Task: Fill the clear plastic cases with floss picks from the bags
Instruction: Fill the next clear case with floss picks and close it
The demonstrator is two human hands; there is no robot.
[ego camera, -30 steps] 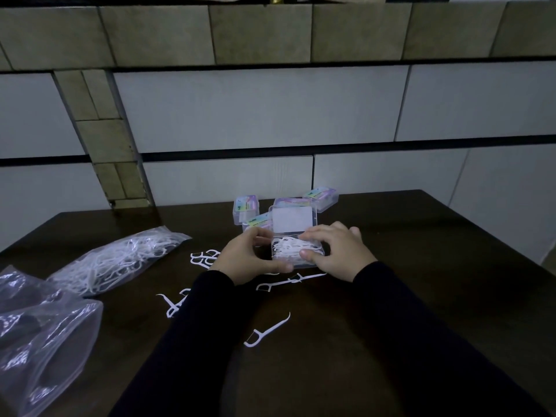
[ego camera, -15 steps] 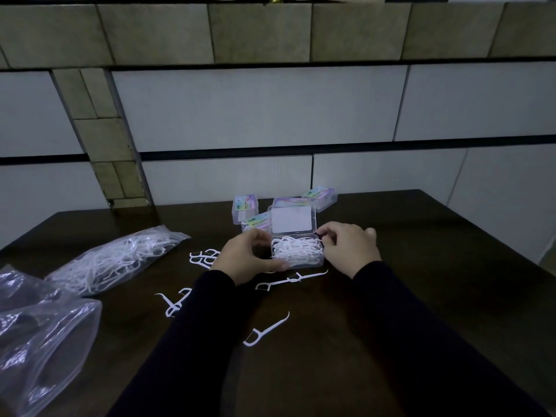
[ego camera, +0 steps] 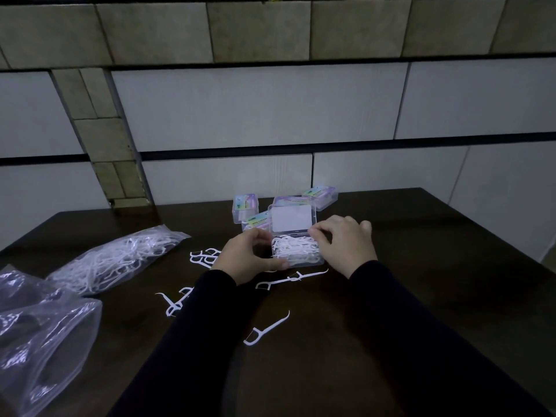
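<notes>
Pale wall panels and olive tiles fill the upper half of the frame, behind a dark wooden table (ego camera: 436,266). At the lower left edge lies a crumpled clear bag (ego camera: 42,341) that looks almost empty; above and right of it lies a second bag (ego camera: 117,257) packed with white floss picks. Loose floss picks (ego camera: 267,328) are scattered on the table around the dark sleeves, left of centre and just below the hands. The left hand (ego camera: 246,257) grips the left side of the open clear case (ego camera: 298,251), thumb along its near edge and fingers curled at its far left corner. The case sits at centre frame between both hands, its tray heaped with picks and its lid standing upright. The right hand (ego camera: 346,245) is curled against the case's right side, fingertips at the tray's upper right corner near the lid hinge. Behind the lid, closed cases (ego camera: 320,197) with colourful labels cluster near the table's far edge.
</notes>
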